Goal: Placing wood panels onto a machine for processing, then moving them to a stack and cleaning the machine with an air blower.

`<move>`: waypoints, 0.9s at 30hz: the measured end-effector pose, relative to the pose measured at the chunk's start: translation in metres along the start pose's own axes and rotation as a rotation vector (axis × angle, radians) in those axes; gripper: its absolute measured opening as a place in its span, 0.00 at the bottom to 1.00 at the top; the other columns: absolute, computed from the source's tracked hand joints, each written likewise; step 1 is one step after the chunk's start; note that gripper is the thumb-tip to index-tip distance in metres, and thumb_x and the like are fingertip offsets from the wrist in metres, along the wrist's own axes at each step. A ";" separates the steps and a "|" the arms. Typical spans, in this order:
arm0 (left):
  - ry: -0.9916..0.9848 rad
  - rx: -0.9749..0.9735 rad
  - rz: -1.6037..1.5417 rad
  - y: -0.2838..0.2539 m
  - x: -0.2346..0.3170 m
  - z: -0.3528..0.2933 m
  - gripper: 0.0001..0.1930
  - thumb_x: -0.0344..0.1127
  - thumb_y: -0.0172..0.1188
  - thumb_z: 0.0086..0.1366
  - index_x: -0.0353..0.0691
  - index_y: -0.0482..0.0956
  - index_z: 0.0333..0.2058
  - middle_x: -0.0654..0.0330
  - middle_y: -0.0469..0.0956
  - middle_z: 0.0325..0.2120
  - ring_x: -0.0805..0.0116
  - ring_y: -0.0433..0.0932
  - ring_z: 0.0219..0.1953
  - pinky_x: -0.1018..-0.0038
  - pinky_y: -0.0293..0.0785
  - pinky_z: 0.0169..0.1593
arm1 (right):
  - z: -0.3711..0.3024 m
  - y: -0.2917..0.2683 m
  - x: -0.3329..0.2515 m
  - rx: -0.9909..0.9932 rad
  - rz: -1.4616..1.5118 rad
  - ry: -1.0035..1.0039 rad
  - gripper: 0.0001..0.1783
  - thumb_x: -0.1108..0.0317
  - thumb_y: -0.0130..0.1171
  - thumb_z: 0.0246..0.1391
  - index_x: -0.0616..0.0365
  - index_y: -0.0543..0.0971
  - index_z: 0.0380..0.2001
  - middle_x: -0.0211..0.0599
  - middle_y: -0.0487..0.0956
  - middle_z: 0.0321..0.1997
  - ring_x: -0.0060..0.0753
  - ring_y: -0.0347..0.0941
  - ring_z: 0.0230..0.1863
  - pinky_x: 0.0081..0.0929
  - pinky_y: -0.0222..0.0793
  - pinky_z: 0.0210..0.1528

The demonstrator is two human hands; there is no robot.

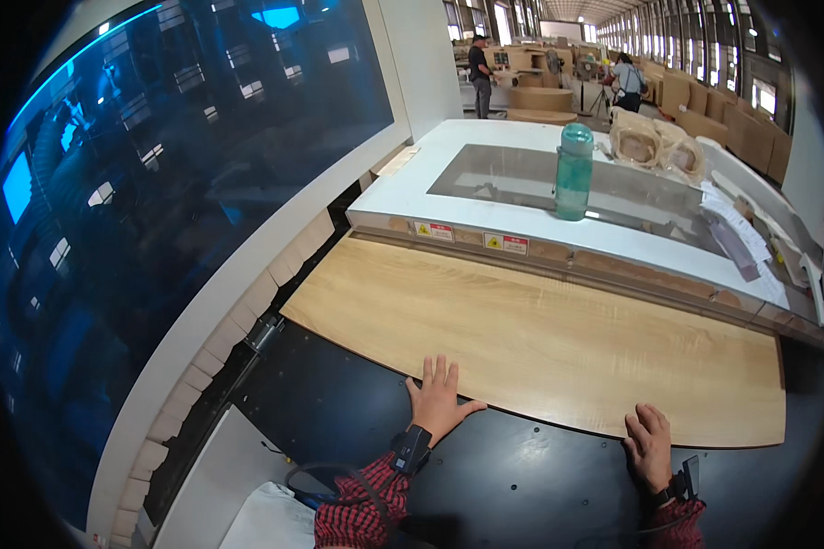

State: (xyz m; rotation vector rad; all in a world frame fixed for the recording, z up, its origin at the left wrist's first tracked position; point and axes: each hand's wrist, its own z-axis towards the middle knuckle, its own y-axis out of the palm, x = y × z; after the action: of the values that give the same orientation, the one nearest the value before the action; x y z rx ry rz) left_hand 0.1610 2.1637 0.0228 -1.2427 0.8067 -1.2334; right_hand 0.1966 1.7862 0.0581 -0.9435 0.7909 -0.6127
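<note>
A long wood-grain panel (522,329) lies flat on the black machine table (339,389), its far edge running along or under the white machine housing (403,206). My left hand (439,400) is spread at the panel's near edge, fingertips resting on its top and thumb stretched out to the right. Farther right, my right hand (648,444) touches the same near edge close to the panel's right end. Its fingers lie over the edge, slightly bent and close together. Neither hand is wrapped round the panel. Both wrists carry black strapped devices.
On the housing stand a green water bottle (574,174), plastic-wrapped items (650,142) and paper sheets (737,229). A large dark machine window (201,156) rises at the left, with pale strip flaps (220,343) below it. Two people (480,73) are in the hall behind.
</note>
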 end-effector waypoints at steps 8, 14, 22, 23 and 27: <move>-0.003 -0.069 0.053 -0.010 -0.041 0.011 0.46 0.68 0.53 0.43 0.39 0.60 0.53 0.52 0.53 0.57 0.54 0.46 0.61 0.46 0.51 0.52 | 0.023 0.019 -0.023 -0.031 -0.007 -0.090 0.22 0.74 0.60 0.32 0.54 0.74 0.39 0.43 0.66 0.49 0.49 0.58 0.53 0.39 0.55 0.52; 0.162 0.115 0.051 -0.013 -0.007 0.001 0.28 0.52 0.58 0.48 0.35 0.68 0.41 0.51 0.67 0.39 0.56 0.64 0.43 0.59 0.60 0.42 | 0.021 0.021 -0.026 0.042 0.001 -0.070 0.24 0.72 0.62 0.33 0.54 0.72 0.40 0.40 0.67 0.48 0.46 0.59 0.53 0.38 0.56 0.53; 0.384 0.068 -0.178 0.029 0.087 -0.010 0.34 0.57 0.52 0.53 0.38 0.62 0.52 0.41 0.54 0.55 0.49 0.48 0.60 0.53 0.42 0.59 | 0.001 0.011 -0.012 0.115 0.000 -0.024 0.22 0.65 0.64 0.31 0.58 0.72 0.34 0.40 0.71 0.42 0.44 0.65 0.46 0.37 0.61 0.46; 0.387 0.059 -0.181 0.028 0.088 -0.012 0.34 0.57 0.52 0.53 0.38 0.62 0.52 0.41 0.53 0.55 0.49 0.47 0.60 0.53 0.42 0.59 | -0.004 0.007 -0.007 0.100 -0.061 -0.013 0.23 0.63 0.64 0.31 0.57 0.72 0.34 0.38 0.71 0.43 0.42 0.64 0.48 0.36 0.61 0.46; 0.411 0.035 -0.170 0.024 0.091 -0.013 0.34 0.58 0.52 0.52 0.38 0.63 0.51 0.41 0.52 0.55 0.49 0.46 0.60 0.53 0.40 0.59 | -0.012 -0.001 -0.002 0.123 -0.143 0.040 0.24 0.63 0.65 0.29 0.54 0.73 0.35 0.37 0.70 0.44 0.41 0.64 0.48 0.36 0.59 0.47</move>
State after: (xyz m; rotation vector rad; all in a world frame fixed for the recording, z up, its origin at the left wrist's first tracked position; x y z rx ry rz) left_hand 0.1740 2.0698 0.0119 -1.0582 0.9826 -1.6666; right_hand 0.1857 1.7812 0.0555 -0.8817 0.7168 -0.7977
